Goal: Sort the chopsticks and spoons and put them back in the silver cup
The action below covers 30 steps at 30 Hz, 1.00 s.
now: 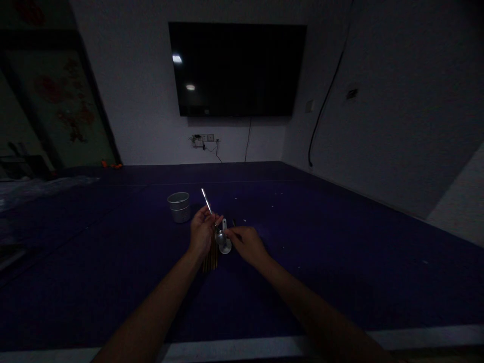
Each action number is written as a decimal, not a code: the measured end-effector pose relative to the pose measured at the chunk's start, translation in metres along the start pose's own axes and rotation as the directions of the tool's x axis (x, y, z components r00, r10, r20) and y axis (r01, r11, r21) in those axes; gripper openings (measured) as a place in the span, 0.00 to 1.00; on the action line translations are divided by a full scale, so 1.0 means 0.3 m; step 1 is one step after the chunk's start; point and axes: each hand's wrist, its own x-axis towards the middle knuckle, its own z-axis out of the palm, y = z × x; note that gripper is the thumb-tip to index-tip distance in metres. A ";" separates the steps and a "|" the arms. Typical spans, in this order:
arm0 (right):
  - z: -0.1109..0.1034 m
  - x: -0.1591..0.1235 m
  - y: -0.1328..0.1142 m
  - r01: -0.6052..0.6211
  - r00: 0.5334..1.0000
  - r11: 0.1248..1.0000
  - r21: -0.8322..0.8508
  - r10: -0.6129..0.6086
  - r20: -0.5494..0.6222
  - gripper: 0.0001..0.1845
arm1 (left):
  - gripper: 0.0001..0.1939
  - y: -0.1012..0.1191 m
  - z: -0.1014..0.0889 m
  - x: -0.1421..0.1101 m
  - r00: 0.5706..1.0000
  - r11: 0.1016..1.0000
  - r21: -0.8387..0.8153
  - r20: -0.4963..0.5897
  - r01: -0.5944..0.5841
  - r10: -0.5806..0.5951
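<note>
My left hand (pixel 201 230) is closed on a thin metal spoon (pixel 212 214); its shiny handle sticks up and away, and the bowl hangs near my fingertips. My right hand (pixel 246 243) rests low on the dark blue surface just to the right, fingers curled beside a white spoon (pixel 225 245) lying there; whether it grips anything I cannot tell. A bundle of wooden chopsticks (pixel 210 259) lies under and just behind my left hand. A small metal cup (pixel 179 206) stands upright to the left, a short way beyond my left hand.
The wide dark blue surface (pixel 340 262) has a pale front edge (pixel 234 348). A black screen (pixel 236 68) hangs on the far wall above a socket with cables (pixel 204 139). Crumpled plastic (pixel 34 189) lies at the far left. The room is dim.
</note>
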 end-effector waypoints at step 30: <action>-0.094 0.028 0.102 -0.545 0.807 0.774 -0.321 0.588 0.048 0.14 | 0.23 0.010 -0.097 0.004 0.992 -0.283 0.951 0.121 -0.125 -0.034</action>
